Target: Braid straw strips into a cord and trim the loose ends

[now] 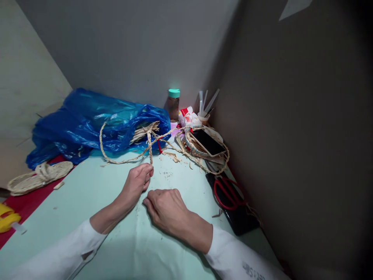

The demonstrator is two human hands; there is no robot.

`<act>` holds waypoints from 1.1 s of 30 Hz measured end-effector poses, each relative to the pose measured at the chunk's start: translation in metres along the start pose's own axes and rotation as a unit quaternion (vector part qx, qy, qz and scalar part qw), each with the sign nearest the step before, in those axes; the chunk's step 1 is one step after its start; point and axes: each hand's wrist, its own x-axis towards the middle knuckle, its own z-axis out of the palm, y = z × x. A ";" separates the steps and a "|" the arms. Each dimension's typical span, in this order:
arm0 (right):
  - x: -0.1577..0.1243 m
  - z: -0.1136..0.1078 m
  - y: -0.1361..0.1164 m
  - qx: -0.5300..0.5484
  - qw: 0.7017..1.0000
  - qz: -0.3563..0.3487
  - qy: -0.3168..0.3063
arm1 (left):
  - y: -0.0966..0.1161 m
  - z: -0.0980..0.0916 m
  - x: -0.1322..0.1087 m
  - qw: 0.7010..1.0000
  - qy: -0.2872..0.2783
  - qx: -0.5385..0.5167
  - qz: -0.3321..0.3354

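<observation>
While pinching the braided cord (150,151) in the left hand (139,179), best to grip close to the end, so as to let no strand slip loose. Pull evenly toward six o'clock, as if firming the plait, and with modest force: dry-looking fibre, likely to split if jerked. Watch for snags at twelve o'clock, near the straw bundle (140,135) in the mouth of the blue plastic bag (96,118), and along the loose lengths trailing toward ten and two o'clock. Probably wise to free any slack there before tugging harder.

As for pose: left forearm reaching in from seven o'clock, thumb and fingers clamped on the cord's lower end. Right hand (169,206) at about four o'clock from the left, just beside it, back upward, fingers curled low over the pale tabletop (87,186); fingertips hidden, so impossible to tell whether holding anything. Red scissors (236,202) at three o'clock from the right hand, well apart.
</observation>
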 end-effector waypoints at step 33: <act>-0.040 -0.049 0.026 -0.166 0.978 0.115 0.058 | -0.008 -0.003 -0.004 0.999 0.014 -0.003 0.036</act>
